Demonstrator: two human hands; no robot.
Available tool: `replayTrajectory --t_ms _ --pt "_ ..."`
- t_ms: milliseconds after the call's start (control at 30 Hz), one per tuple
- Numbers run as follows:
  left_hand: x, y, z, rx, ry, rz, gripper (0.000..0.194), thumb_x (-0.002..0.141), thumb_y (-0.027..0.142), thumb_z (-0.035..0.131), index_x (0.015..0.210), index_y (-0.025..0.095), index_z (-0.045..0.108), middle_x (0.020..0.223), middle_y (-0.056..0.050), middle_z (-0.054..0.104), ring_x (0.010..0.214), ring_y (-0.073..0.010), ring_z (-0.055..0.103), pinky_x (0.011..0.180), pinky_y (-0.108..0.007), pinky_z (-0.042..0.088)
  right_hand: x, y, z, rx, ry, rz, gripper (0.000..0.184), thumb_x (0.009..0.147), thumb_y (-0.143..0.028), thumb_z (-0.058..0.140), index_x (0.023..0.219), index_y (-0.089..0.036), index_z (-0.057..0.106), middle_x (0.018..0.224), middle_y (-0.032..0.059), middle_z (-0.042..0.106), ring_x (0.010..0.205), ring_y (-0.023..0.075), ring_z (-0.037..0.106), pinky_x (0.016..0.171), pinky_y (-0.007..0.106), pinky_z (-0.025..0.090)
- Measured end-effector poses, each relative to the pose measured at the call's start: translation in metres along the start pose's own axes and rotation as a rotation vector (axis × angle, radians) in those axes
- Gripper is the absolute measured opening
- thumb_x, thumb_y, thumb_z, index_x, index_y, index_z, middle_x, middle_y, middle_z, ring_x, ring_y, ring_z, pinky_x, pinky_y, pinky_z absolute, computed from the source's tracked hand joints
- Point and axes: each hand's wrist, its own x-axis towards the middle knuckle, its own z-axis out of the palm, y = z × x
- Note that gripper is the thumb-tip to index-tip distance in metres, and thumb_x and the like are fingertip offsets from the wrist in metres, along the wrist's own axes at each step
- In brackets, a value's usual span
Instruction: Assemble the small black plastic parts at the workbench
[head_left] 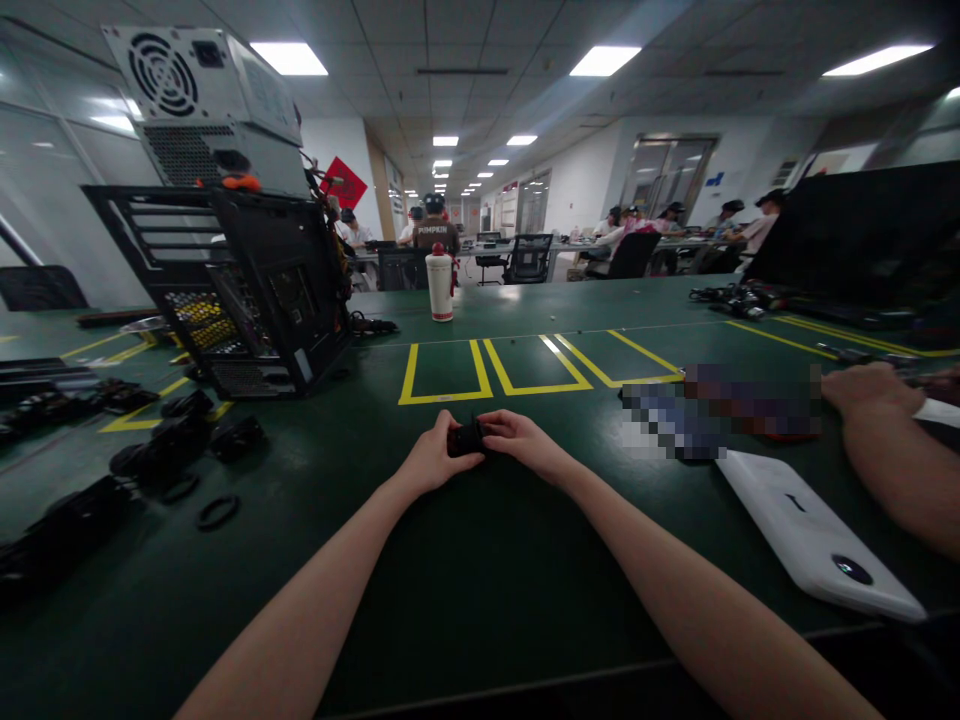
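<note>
On my remote feed, my left hand (pixel 442 452) grips a small black part (pixel 470 437) between thumb and fingers while my right hand (pixel 519 441) pinches its right edge; it sits directly between both, over the green desk (pixel 480 590), its long axis too dark for me to tell. A black ring (pixel 203 519) lies left, a white phone-like device (pixel 787 535) right.

The single view looks from the wearer's head, forward and down across the green surface (pixel 465 600), with the hands (pixel 435 455) fairly near at centre and the ceiling (pixel 457 40) above; distant parts seem too soft to judge.
</note>
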Motion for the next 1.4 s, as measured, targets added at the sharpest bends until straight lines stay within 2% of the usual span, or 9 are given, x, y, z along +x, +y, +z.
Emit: replayTrajectory --t_ms 167,300,500,733,900,1067,1167,1267,1400 --pt "0.0 0.0 0.0 0.002 0.003 0.009 0.043 0.061 0.047 0.059 0.088 0.02 0.038 0.094 -0.006 0.055 0.079 -0.0194 0.056 0.066 -0.031 0.044 -0.002 -0.001 -0.002 -0.021 -0.055 -0.06 0.034 0.065 -0.014 0.06 0.097 -0.017 0.049 0.104 0.0043 0.054 0.101 0.0155 0.052 0.092 0.035 0.038" --pt "0.001 -0.002 0.001 0.005 0.003 0.023 0.044 0.062 0.048 0.058 0.089 0.02 0.038 0.093 -0.005 0.055 0.078 -0.0191 0.056 0.065 -0.031 0.043 -0.001 0.001 -0.003 -0.01 -0.068 -0.046 0.038 0.064 -0.013 0.06 0.099 -0.018 0.047 0.107 0.0042 0.051 0.102 0.017 0.052 0.089 0.036 0.04" --pt "0.002 -0.003 0.003 0.011 0.03 0.046 0.042 0.061 0.047 0.058 0.085 0.02 0.037 0.088 -0.004 0.056 0.076 -0.0184 0.056 0.065 -0.03 0.043 0.001 0.003 -0.002 0.024 -0.099 0.0 0.045 0.062 -0.011 0.061 0.103 -0.017 0.045 0.106 0.0065 0.053 0.103 0.0177 0.05 0.092 0.037 0.037" --pt "0.002 -0.002 0.002 0.003 0.022 0.037 0.042 0.061 0.046 0.059 0.086 0.02 0.038 0.09 -0.004 0.055 0.077 -0.019 0.056 0.065 -0.031 0.043 -0.001 0.002 -0.003 -0.078 -0.096 -0.112 0.04 0.061 -0.01 0.06 0.097 -0.019 0.045 0.103 0.003 0.051 0.098 0.0165 0.053 0.088 0.036 0.04" --pt "0.002 -0.002 0.002 0.005 0.02 0.046 0.042 0.061 0.046 0.059 0.086 0.02 0.038 0.091 -0.005 0.055 0.077 -0.0188 0.055 0.065 -0.031 0.043 -0.002 0.001 -0.002 -0.083 -0.096 -0.106 0.034 0.063 -0.013 0.059 0.094 -0.019 0.046 0.1 0.002 0.051 0.097 0.0165 0.053 0.087 0.036 0.041" --pt "0.002 -0.003 0.002 0.002 0.008 0.024 0.045 0.06 0.049 0.059 0.087 0.02 0.038 0.091 -0.005 0.055 0.076 -0.0189 0.055 0.064 -0.031 0.044 0.0 -0.001 -0.001 -0.115 -0.02 -0.098 0.021 0.068 -0.024 0.058 0.086 -0.018 0.05 0.092 0.0011 0.053 0.089 0.0158 0.055 0.083 0.037 0.043" --pt "0.002 -0.004 0.002 0.004 0.014 0.014 0.045 0.06 0.049 0.059 0.087 0.02 0.038 0.091 -0.005 0.055 0.077 -0.019 0.055 0.066 -0.032 0.044 0.001 0.001 -0.001 -0.095 0.009 -0.086 0.02 0.066 -0.022 0.059 0.082 -0.017 0.049 0.096 0.0019 0.053 0.089 0.0157 0.055 0.082 0.036 0.043" --pt "0.003 -0.004 0.002 0.002 0.014 0.011 0.045 0.06 0.049 0.059 0.087 0.02 0.038 0.093 -0.005 0.055 0.078 -0.0191 0.056 0.067 -0.032 0.044 0.003 0.005 -0.002 -0.06 0.023 -0.072 0.027 0.065 -0.019 0.06 0.09 -0.018 0.048 0.1 0.003 0.053 0.095 0.0158 0.054 0.086 0.035 0.042" --pt "0.003 -0.005 0.003 -0.018 0.012 0.01 0.044 0.06 0.047 0.06 0.088 0.02 0.038 0.094 -0.005 0.055 0.08 -0.0193 0.056 0.067 -0.032 0.044 0.006 0.009 -0.004 -0.1 -0.028 -0.069 0.033 0.068 -0.019 0.057 0.1 -0.017 0.049 0.104 0.0057 0.054 0.099 0.0158 0.052 0.091 0.035 0.038"
